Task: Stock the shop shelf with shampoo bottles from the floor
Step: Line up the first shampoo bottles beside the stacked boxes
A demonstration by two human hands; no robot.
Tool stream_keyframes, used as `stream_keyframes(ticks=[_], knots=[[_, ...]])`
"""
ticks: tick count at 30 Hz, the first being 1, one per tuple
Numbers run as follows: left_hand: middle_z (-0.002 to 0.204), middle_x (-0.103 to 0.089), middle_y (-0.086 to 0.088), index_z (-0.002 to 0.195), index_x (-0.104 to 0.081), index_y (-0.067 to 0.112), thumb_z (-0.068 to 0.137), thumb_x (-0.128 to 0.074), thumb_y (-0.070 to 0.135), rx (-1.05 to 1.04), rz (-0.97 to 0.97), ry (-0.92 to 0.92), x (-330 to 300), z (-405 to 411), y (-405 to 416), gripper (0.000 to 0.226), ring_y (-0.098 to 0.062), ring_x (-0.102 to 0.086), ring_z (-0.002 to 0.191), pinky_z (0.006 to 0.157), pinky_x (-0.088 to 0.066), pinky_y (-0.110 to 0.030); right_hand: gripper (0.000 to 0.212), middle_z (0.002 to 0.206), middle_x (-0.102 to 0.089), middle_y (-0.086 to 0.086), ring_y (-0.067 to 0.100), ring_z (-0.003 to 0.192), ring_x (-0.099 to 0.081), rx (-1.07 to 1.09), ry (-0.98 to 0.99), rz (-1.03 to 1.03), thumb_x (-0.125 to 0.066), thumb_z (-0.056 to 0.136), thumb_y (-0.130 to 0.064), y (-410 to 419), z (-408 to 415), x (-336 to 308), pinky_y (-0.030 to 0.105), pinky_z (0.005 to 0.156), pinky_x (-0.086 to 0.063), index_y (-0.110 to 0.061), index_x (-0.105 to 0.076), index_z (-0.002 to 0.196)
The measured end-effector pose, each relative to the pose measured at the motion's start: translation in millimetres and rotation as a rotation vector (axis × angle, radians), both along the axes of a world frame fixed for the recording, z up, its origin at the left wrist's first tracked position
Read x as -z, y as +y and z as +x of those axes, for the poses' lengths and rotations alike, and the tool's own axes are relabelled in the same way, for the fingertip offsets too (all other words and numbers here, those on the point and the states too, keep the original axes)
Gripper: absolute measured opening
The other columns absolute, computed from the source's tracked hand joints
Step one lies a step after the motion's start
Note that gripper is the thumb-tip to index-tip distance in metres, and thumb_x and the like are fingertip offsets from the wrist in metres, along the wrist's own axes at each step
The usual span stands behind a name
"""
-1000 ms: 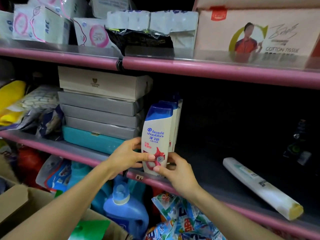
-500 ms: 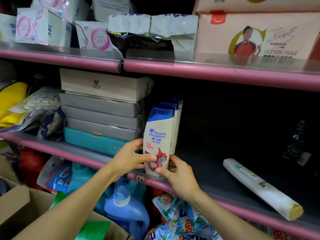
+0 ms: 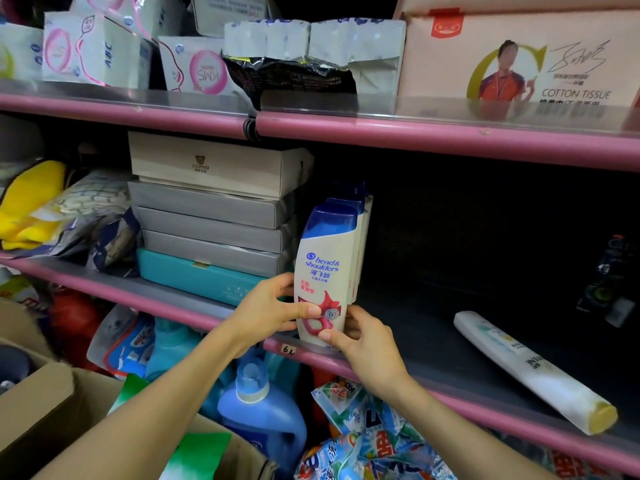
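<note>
Standing upright at the front edge of the pink-edged shelf [image 3: 450,403], the Head & Shoulders shampoo bottle [image 3: 327,271] is pinched near its base by both hands: left hand [image 3: 268,313] with thumb across the label, right hand [image 3: 367,344] with fingertips on the lower right side. Behind the fingers, more identical bottles [image 3: 358,216] line up.
</note>
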State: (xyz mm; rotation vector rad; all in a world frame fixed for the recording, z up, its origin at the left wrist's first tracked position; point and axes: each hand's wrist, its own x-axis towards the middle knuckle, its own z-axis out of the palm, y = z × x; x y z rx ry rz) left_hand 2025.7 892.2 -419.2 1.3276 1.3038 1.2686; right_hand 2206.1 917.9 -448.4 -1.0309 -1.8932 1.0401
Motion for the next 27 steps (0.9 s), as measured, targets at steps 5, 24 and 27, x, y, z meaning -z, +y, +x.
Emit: stream_keyframes(ticks=[5, 24, 27], knots=[[0.107, -0.070, 0.003, 0.112, -0.062, 0.023, 0.072, -0.079, 0.016, 0.004, -0.002, 0.012, -1, 0, -1, 0.044, -0.014, -0.069, 0.094, 0.076, -0.058, -0.030, 0.040, 0.110, -0.069, -0.010, 0.003, 0.100, -0.065, 0.001, -0.012, -0.013, -0.069, 0.086, -0.024, -1, 1, -1, 0.026, 0.091, -0.054, -0.023, -0.059, 0.125], [0.109, -0.069, 0.005, 0.110, -0.061, 0.027, 0.068, -0.078, 0.026, -0.034, -0.034, 0.065, -5, -2, -8, 0.045, -0.015, -0.068, 0.099, 0.086, -0.056, -0.040, 0.040, 0.115, -0.069, -0.006, 0.008, 0.104, -0.065, 0.010, -0.091, 0.014, -0.069, 0.086, -0.029, -1, -6, -5, 0.036, 0.096, -0.052, -0.020, -0.060, 0.124], [0.111, -0.068, 0.003, 0.111, -0.060, 0.025, 0.070, -0.078, 0.025, -0.030, -0.031, 0.066, -5, -1, -10, 0.044, -0.016, -0.068, 0.099, 0.087, -0.055, -0.042, 0.039, 0.114, -0.069, -0.006, 0.008, 0.104, -0.065, 0.009, -0.084, 0.016, -0.069, 0.086, -0.028, -2, -6, -3, 0.036, 0.095, -0.052, -0.021, -0.060, 0.123]])
